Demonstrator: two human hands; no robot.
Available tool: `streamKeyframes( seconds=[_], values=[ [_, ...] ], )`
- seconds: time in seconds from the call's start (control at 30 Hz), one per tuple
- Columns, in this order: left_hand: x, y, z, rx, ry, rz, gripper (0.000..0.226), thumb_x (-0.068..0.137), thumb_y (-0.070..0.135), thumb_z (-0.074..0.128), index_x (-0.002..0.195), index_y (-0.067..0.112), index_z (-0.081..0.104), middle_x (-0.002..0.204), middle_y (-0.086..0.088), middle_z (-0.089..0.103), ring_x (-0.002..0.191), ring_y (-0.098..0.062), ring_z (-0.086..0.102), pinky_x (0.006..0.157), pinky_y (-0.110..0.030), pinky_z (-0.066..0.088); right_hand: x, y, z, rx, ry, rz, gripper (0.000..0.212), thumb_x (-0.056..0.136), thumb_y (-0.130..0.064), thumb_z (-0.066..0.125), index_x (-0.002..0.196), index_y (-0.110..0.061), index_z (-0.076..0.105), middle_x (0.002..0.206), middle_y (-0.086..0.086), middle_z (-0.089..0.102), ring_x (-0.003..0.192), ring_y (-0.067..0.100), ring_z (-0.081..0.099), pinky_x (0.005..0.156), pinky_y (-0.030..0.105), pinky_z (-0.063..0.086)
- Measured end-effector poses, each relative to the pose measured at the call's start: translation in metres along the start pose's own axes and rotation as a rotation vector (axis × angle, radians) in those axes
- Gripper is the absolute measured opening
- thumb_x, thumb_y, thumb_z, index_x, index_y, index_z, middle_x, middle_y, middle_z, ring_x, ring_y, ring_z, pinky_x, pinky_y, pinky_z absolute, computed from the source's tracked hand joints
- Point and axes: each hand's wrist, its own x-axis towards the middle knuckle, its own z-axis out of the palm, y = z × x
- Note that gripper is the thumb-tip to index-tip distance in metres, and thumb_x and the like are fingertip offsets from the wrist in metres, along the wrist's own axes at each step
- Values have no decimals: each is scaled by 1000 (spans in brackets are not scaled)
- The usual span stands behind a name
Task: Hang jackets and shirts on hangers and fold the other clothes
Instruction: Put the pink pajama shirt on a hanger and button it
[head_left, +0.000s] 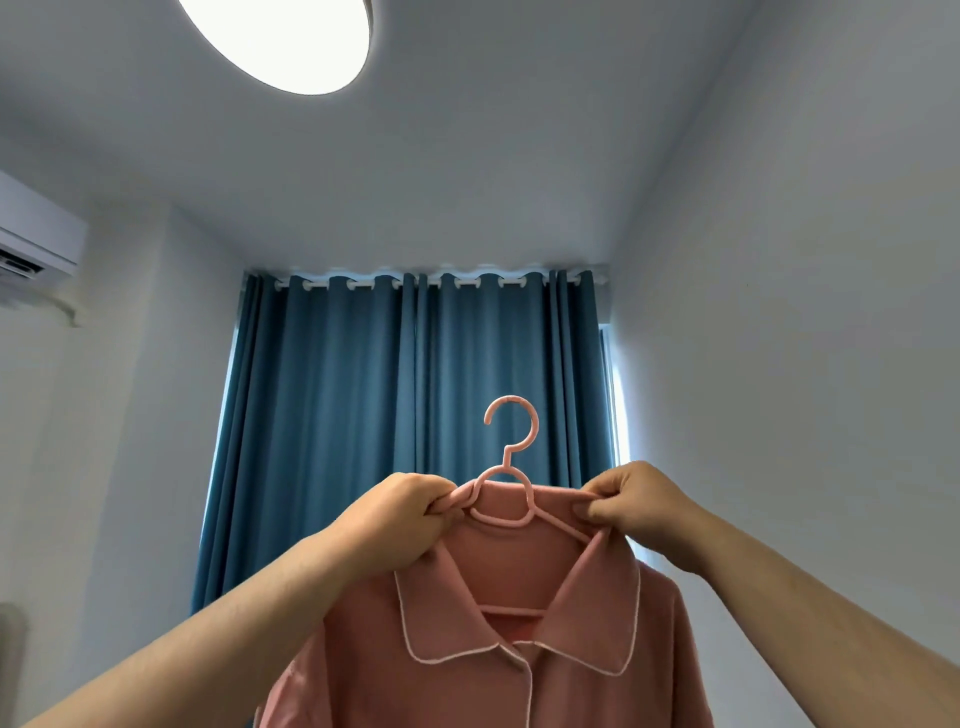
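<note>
We held up one pink shirt (498, 670) on one pink hanger (511, 467), before two blue curtains (415, 415). Our left hand (395, 514) pinched hanger and collar together; our right hand (636, 506) pinched the collar's other side.

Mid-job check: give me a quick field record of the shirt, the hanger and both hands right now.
garment: pink collared shirt with white piping, on the hanger
hanger: pink plastic hanger, hook free, not on any rail
left hand: grips the hanger's arm and shirt shoulder
right hand: pinches the shirt fabric at the other shoulder
backdrop: blue curtain
</note>
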Motion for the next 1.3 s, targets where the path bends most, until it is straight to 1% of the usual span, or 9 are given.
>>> streamKeyframes(
  seconds=[0.07, 0.13, 0.33, 0.5, 0.67, 0.8, 0.9, 1.07, 1.3],
  values=[
    [-2, 2, 1, -115, 29, 5, 35, 93, 43, 55, 77, 12, 58, 68, -6, 58, 53, -9, 48, 58, -33, 48, 5, 0, 3, 167, 119, 41, 14, 82, -1, 68, 73, -9, 76, 65, 10, 70, 61, 17, 63, 61, 28, 52],
    [0, 4, 3, -142, 157, -18, 35, 93, 40, 56, 70, 13, 57, 62, -4, 55, 54, -9, 46, 57, -34, 46, 9, 2, 8, 31, 182, -20, 15, 84, -11, 68, 70, -11, 74, 61, 3, 68, 60, 15, 61, 62, 30, 49],
    [-4, -1, 5, 16, 321, -117, 35, 93, 32, 55, 61, 20, 45, 64, 4, 55, 61, -20, 53, 57, -34, 45, -10, 1, 15, -140, -129, -160, 42, 80, -64, 53, 97, -29, 68, 91, -9, 70, 84, 4, 65, 76, 26, 51],
    [-1, -5, -3, -141, 182, -123, 36, 91, 30, 61, 63, 9, 51, 53, 10, 44, 50, -8, 37, 52, -28, 33, -17, 15, 2, -168, -117, -136, 27, 96, -31, 57, 84, -13, 73, 81, 4, 73, 73, 13, 66, 75, 37, 53],
    [-3, 6, 2, -152, 90, -51, 42, 84, 39, 68, 59, 13, 47, 48, 11, 40, 49, -6, 33, 50, -25, 31, -14, 1, 13, -116, -2, -172, 37, 97, -27, 55, 63, -16, 64, 58, -11, 56, 56, 3, 48, 60, 23, 40],
    [-5, 6, 2, -107, 176, -95, 49, 85, 47, 66, 55, 17, 42, 46, 13, 45, 45, -8, 36, 47, -22, 31, -7, -9, 9, -200, -159, -59, 33, 89, -35, 56, 82, -4, 64, 77, 3, 64, 70, 18, 57, 70, 33, 46],
    [-9, 10, 6, -95, 190, -76, 50, 85, 52, 63, 59, 13, 45, 50, 8, 45, 48, -8, 36, 50, -26, 34, -6, -25, 12, -162, -164, -161, 29, 89, -44, 62, 107, -22, 69, 99, -8, 71, 93, 7, 66, 85, 28, 50],
    [-10, 15, 5, -142, 188, -81, 48, 89, 44, 61, 58, 12, 44, 50, 8, 42, 48, -7, 37, 51, -28, 36, 4, -36, 35, -261, -110, -242, 17, 93, -21, 59, 79, -12, 54, 73, -1, 55, 64, 10, 49, 67, 32, 47],
    [-12, -4, -25, 113, 175, -168, 44, 96, 45, 46, 66, 14, 44, 63, 3, 53, 61, -17, 49, 59, -34, 41, 10, -29, 28, -687, -202, -233, 25, 99, -32, 48, 75, -28, 40, 97, -5, 46, 88, 14, 51, 86, 32, 44]
  ],
)
